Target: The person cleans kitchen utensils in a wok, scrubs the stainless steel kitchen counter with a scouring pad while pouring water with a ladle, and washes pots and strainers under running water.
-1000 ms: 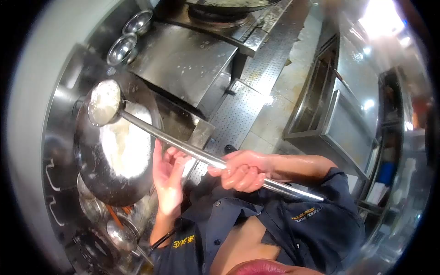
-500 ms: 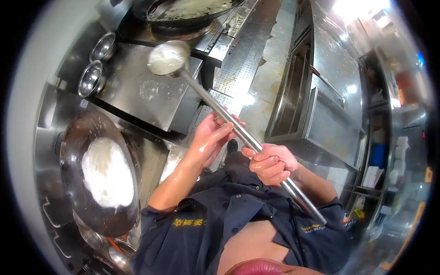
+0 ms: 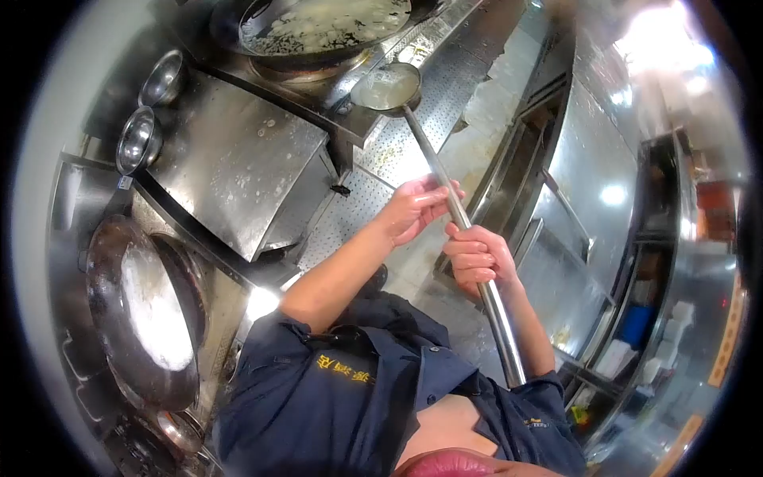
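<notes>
A long-handled metal ladle (image 3: 429, 151) extends away from my body, its bowl holding cloudy whitish liquid. My right hand (image 3: 479, 258) is wrapped round the middle of the handle, and the handle's lower end reaches back beside my right forearm. Farther up, my left hand (image 3: 420, 211) holds the same handle loosely, with the thumb on it and some fingers behind. Beyond the ladle bowl, to its left, a large wok (image 3: 306, 54) on a burner contains pale liquid with whitish bits.
Another wok (image 3: 107, 278) with a bright white patch inside stands at the left. Two metal bowls (image 3: 139, 141) sit beside a steel worktop (image 3: 238, 151). At the right are a steel counter (image 3: 596, 175) and shelves (image 3: 636, 318) with assorted items.
The ladle and both hands have swung to the right in view, its bowl now nearer the perforated steel strip. The view has also turned. Both hands keep hold of the handle.
</notes>
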### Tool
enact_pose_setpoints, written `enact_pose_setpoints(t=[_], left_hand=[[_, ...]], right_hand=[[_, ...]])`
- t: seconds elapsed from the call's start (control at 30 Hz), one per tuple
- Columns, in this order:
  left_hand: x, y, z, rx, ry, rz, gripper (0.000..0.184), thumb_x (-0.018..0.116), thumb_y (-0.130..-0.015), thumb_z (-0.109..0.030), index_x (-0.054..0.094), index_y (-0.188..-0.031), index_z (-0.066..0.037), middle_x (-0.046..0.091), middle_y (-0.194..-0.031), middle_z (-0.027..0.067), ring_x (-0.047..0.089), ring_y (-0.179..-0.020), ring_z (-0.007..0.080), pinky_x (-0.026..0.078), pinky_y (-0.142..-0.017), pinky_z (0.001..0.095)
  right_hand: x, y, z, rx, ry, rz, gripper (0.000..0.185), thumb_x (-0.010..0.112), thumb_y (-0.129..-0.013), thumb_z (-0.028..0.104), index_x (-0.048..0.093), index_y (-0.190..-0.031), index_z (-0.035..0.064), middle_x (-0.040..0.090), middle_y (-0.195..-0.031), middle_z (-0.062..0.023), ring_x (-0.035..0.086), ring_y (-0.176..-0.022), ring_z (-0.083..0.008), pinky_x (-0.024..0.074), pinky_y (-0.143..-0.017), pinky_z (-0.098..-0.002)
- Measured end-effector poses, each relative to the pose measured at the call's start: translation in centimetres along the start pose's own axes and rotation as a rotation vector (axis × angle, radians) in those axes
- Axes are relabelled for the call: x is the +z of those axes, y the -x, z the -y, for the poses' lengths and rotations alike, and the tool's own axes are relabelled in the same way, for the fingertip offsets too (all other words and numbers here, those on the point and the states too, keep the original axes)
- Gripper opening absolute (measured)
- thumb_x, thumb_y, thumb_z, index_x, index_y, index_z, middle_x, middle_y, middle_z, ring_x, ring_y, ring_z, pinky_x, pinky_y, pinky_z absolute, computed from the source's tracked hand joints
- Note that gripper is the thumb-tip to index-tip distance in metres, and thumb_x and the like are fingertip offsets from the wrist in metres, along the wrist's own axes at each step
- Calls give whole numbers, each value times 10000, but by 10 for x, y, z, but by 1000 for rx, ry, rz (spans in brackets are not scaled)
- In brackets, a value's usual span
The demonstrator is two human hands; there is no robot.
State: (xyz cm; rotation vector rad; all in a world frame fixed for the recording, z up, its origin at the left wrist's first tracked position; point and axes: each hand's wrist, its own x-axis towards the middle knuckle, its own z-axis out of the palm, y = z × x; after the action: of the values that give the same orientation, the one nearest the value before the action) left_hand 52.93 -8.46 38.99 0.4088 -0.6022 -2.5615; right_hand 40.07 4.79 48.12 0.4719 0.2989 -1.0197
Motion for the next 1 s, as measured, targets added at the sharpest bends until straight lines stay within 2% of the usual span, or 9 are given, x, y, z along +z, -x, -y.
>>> enact_pose_setpoints(t=[0.07, 0.17, 0.23, 0.3, 0.47, 0.63, 0.83, 0.9, 1.0], left_hand=[[7, -33, -8, 23, -5, -6, 266, 611, -984, -59, 562, -1225, 45, 618, -1177, 129, 632, -1142, 238, 537, -1010, 351], [6, -78, -12, -52, -35, 35, 347, 622, -978, -61, 499, -1286, 42, 590, -1224, 137, 592, -1209, 265, 499, -1073, 407], [12, -101, -14, -53, -25, 18, 336, 618, -978, -50, 500, -1282, 32, 586, -1225, 133, 593, -1213, 270, 501, -1074, 420], [16, -121, -10, -82, 4, 68, 330, 608, -981, -40, 498, -1286, 22, 577, -1236, 138, 601, -1210, 276, 505, -1072, 420], [40, -172, 2, -92, 84, 32, 446, 615, -958, 23, 415, -1356, 9, 566, -1233, 143, 600, -1221, 312, 504, -1073, 411], [65, -220, 14, -74, 4, -38, 465, 632, -951, 17, 409, -1359, -1, 565, -1243, 137, 598, -1220, 293, 491, -1070, 427], [95, -287, 20, -72, -33, -183, 474, 611, -973, -17, 393, -1393, 3, 561, -1270, 139, 584, -1222, 279, 483, -1064, 408], [101, -316, 19, -13, -8, -259, 420, 623, -978, -30, 417, -1344, -23, 568, -1253, 124, 590, -1224, 271, 493, -1053, 395], [105, -370, 12, 31, -36, -273, 396, 614, -983, -36, 441, -1339, -23, 574, -1253, 121, 591, -1219, 262, 482, -1066, 393]], right_hand=[[2, -1, 32, -25, -105, 111, 322, 358, -1040, 122, 507, -1262, -57, 398, -665, 14, 392, -451, -50, 404, -365, -240], [14, 3, 66, -45, -193, 141, 349, 354, -1042, 125, 497, -1301, -60, 402, -675, 11, 385, -450, -49, 403, -366, -236], [20, 10, 89, -37, -206, 126, 359, 343, -1042, 122, 495, -1322, -45, 398, -674, 13, 376, -449, -39, 399, -370, -224], [24, 21, 110, -69, -99, 41, 350, 347, -1035, 100, 509, -1320, -22, 385, -653, 18, 359, -446, -24, 370, -349, -214], [58, 48, 170, -67, 78, -134, 129, 380, -980, -8, 430, -1088, 41, 346, -604, 31, 316, -386, -19, 315, -284, -211], [71, 79, 250, 55, 230, -248, 136, 394, -973, -25, 429, -1075, 58, 353, -609, 17, 323, -390, -24, 310, -282, -214], [74, 90, 349, 150, 118, -233, 146, 405, -968, -31, 464, -1071, 53, 361, -616, 18, 322, -395, -24, 296, -287, -204], [78, 83, 382, 196, -1, -164, 135, 404, -968, -23, 476, -1053, 53, 362, -613, 20, 321, -393, -22, 282, -282, -199], [90, 75, 435, 176, 102, -177, 105, 417, -962, -3, 472, -1033, 50, 366, -607, 23, 317, -388, -18, 280, -278, -199]])
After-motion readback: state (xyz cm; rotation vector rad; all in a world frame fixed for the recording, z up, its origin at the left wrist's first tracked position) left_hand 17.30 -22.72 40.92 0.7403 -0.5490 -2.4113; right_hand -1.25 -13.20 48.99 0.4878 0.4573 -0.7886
